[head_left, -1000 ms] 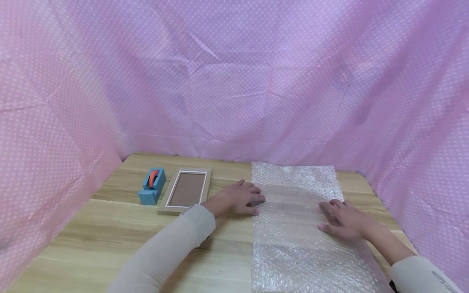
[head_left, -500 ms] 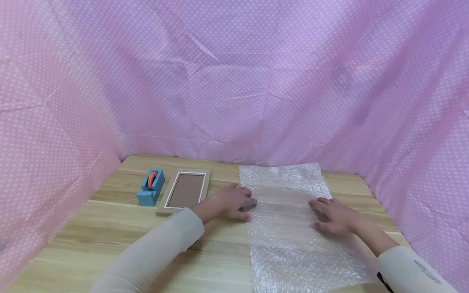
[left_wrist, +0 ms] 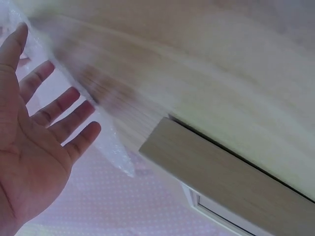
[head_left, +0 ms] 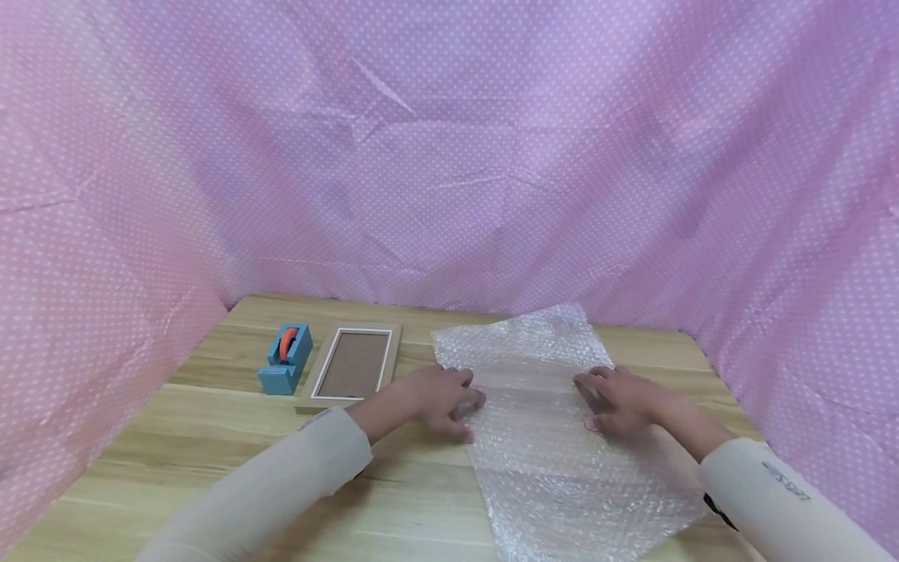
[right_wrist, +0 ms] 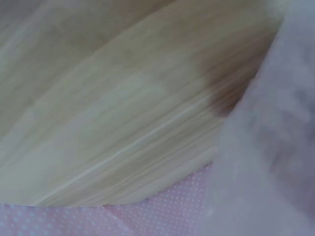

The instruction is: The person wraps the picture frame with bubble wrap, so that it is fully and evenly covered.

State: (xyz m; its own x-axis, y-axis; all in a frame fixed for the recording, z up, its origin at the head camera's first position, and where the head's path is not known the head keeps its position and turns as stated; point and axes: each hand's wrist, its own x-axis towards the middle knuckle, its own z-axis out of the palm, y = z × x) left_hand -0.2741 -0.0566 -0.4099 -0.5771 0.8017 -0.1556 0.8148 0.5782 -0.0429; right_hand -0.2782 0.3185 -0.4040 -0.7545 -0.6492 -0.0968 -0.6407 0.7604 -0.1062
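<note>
A sheet of clear bubble wrap (head_left: 527, 460) lies on the wooden table, its far edge slanting. At its left edge is my left hand (head_left: 441, 400), fingers spread and lightly bent; the left wrist view shows the palm and loose fingers (left_wrist: 59, 103) beside the wrap's border. My right hand (head_left: 621, 400) rests on the wrap's right side, fingertips and thumb over the sheet. In the right wrist view the wrap (right_wrist: 275, 162) fills the right part and the hand is hidden. Left of my left hand lies a wooden photo frame (head_left: 303, 404) with a white inner border and brown backing.
Left of the photo frame stands a blue tape dispenser (head_left: 279, 379) with an orange roll (head_left: 288, 343). The wooden table (head_left: 211, 453) ends at a pink polka-dot cloth (head_left: 449, 195) that hangs behind and along both sides.
The bubble wrap has slid left toward the photo frame and turned, its far left corner lower now. Both hands have moved left along with it.
</note>
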